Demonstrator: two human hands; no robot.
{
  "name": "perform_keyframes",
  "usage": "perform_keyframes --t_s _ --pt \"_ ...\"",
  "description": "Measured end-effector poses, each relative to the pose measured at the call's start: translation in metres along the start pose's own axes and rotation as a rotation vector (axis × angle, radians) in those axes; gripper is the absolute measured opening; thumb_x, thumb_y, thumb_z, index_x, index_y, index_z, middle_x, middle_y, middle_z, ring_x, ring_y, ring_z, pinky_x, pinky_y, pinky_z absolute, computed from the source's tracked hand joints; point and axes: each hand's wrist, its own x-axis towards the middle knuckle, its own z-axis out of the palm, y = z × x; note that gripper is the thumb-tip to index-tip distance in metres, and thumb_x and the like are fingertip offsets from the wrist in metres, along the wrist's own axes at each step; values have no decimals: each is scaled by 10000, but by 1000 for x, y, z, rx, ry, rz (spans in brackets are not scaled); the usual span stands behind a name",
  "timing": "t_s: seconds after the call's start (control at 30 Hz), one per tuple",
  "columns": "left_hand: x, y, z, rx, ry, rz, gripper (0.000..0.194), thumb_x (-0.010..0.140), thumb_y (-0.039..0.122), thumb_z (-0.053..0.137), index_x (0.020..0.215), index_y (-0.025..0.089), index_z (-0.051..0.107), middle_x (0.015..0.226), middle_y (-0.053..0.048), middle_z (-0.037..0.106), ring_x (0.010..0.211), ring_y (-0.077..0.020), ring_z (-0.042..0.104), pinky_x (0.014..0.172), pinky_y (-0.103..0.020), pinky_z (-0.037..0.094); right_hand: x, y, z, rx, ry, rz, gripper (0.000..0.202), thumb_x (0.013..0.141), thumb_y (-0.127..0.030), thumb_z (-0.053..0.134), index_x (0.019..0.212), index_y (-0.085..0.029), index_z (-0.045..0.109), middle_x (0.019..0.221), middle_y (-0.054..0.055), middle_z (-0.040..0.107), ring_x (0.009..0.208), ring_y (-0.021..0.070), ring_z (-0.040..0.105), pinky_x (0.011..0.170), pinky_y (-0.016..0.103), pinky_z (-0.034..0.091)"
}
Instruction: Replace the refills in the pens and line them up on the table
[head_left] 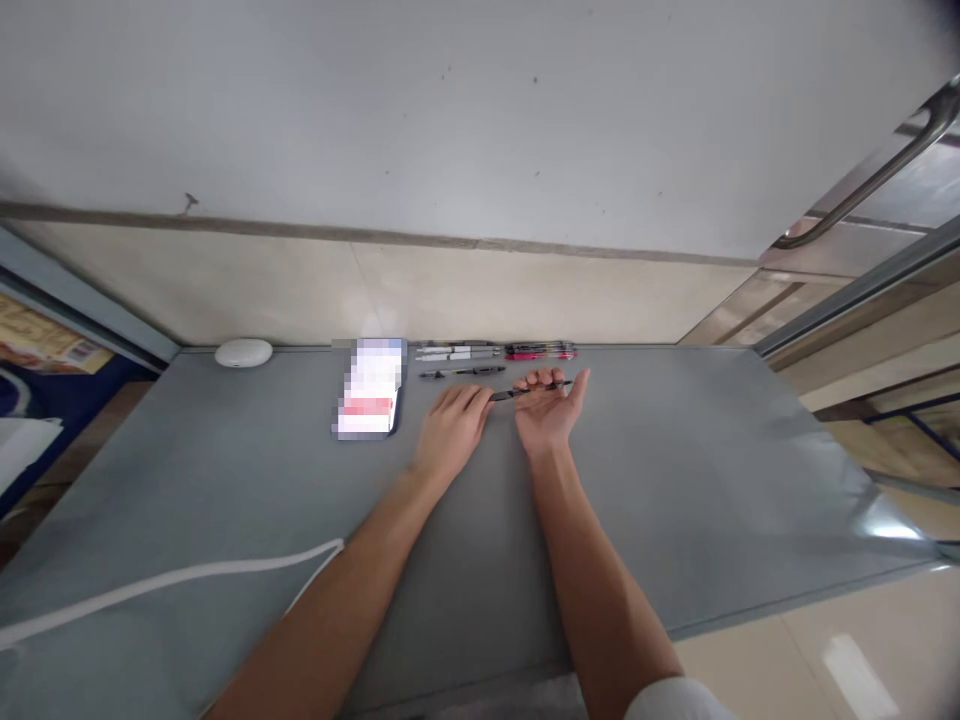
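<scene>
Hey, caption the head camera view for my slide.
A pen reaches from left hand to right hand, near a phone and more pens on a gray tabletop.

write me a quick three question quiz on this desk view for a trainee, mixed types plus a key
1. True or false: the right hand is turned palm down.
2. Multiple choice: what bridges the gap between the right hand and the left hand?
A) a ruler
B) a pen
C) a pair of scissors
3. Fill in the blank: the smartphone lies to the ____ of the grouped pens, as the wearer sees it.

Key: 1. false; 2. B; 3. left
</scene>
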Motion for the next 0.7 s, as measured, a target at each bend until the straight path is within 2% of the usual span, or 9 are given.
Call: perform_keyframes --t_s 0.1,0.2,0.3,0.4,0.47,0.53,0.7 --pt "-1 -1 1 0 15 -12 240 985 240 430 1059 188 653 1008 -70 699 974 -235 628 879 -349 494 3 -11 -7 -246 77 -37 374 830 -598 516 790 -229 556 775 2 582 722 137 590 696 304 517" --pt "-1 -2 2 1 21 -25 242 981 246 437 1055 186 660 1020 -72 704 982 -240 630 876 -356 498 1 -25 -15 -636 90 -233 334 852 -521 538 927 -215 647 1001 65 662 926 175 624 817 347 523" --pt "-1 -1 2 -3 3 -37 251 978 245 436 1052 188 668 1030 -88 706 995 -244 631 869 -372 504 -6 -36 -23 -1149 -101 -543 250 879 -400 555 1008 -224 678 1083 91 694 1043 217 615 941 410 482" --pt "-1 -1 0 -6 -18 -24 259 976 244 433 1068 183 668 1042 -99 702 1018 -249 625 892 -383 499 -14 -39 -27 -1560 -476 -816 241 910 -241 524 1096 -251 677 1167 70 695 1148 218 590 1040 412 418" --pt "-1 -1 -1 -1 -22 -14 267 975 250 432 1087 183 665 1060 -103 698 1031 -253 621 908 -388 495 -17 -37 -29 -1704 -673 -918 303 920 -163 485 1148 -262 659 1195 46 693 1187 206 578 1079 400 381" --pt "-2 -1 -2 -2 -25 -4 275 975 250 428 1110 195 662 1073 -104 695 1042 -254 620 923 -393 490 -19 -33 -31 -1777 -744 -974 326 922 -135 474 1160 -267 653 1193 35 698 1179 202 586 1070 389 382" --pt "-1 1 -3 -17 -20 28 276 975 255 432 1103 221 674 1060 -84 702 1058 -241 620 963 -385 476 -15 -31 -36 -1825 -730 -1020 301 924 -118 471 1094 -260 675 1108 24 729 1020 178 650 910 326 452"
